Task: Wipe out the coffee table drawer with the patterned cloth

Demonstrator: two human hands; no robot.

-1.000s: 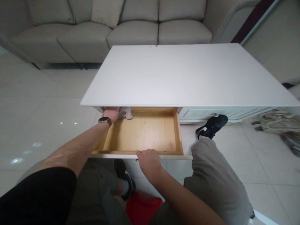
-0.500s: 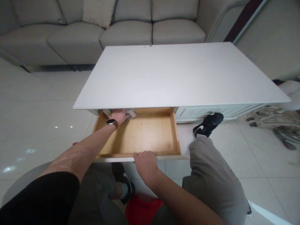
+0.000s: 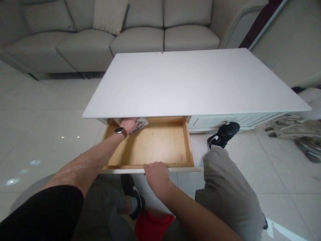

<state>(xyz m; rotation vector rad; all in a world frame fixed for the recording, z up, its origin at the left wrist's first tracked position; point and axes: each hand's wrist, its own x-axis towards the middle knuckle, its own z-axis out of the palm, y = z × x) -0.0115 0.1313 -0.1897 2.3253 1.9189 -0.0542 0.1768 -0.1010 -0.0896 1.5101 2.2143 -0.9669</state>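
A wooden drawer (image 3: 160,142) stands pulled out from under the white tabletop (image 3: 190,83). Inside its back left corner, my left hand (image 3: 129,125) is closed on a crumpled, light greyish cloth (image 3: 142,124); a watch is on that wrist. The cloth lies against the drawer's bottom, partly hidden under the hand. My right hand (image 3: 156,174) grips the middle of the drawer's front edge, its fingers curled over the top.
A grey sofa (image 3: 140,42) is behind the table. My shoe (image 3: 224,134) rests by the closed cabinet front on the right. Between my legs is a red object (image 3: 154,227). Beige fabric items (image 3: 296,129) lie at the far right.
More of the cloth shows to the right of my left hand, which has shifted slightly. My right hand stays on the drawer front. The camera view has moved a little.
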